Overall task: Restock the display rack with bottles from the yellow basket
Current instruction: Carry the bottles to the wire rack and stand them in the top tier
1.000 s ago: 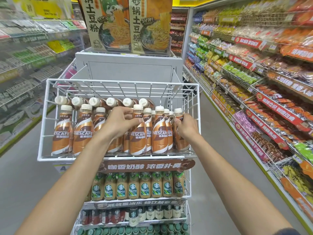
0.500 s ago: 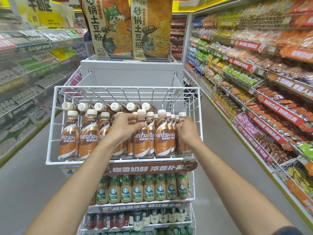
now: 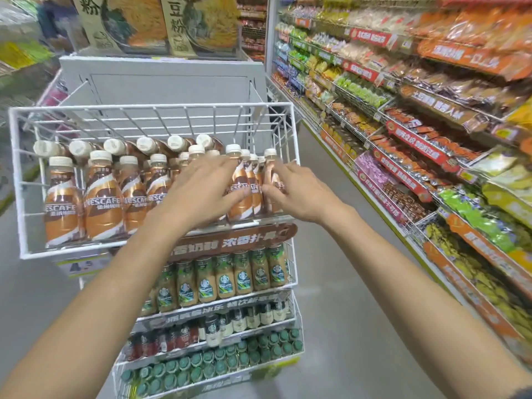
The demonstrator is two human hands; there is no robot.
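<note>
Head view only, so here goes: the display rack [image 3: 149,106] is dead ahead and its top wire tier holds the Nescafé bottles [image 3: 103,203]; the front ones stand upright, long axis vertical, and a back row lies flat with caps pointing at the camera. Left hand [image 3: 201,185] is spread flat across the fronts of the middle bottles, thumb resting on one label. Right hand [image 3: 293,191] sits at the right end against the rightmost bottle [image 3: 270,168], fingers bent; too blurry to say if it's really pinching it. So that end bottle lies just left of the right hand, which is nearer; the left hand covers the bunch beside it. Looks like straightening to me. Starbucks bottles [image 3: 224,280] fill the tier below; the yellow basket isn't in shot.
</note>
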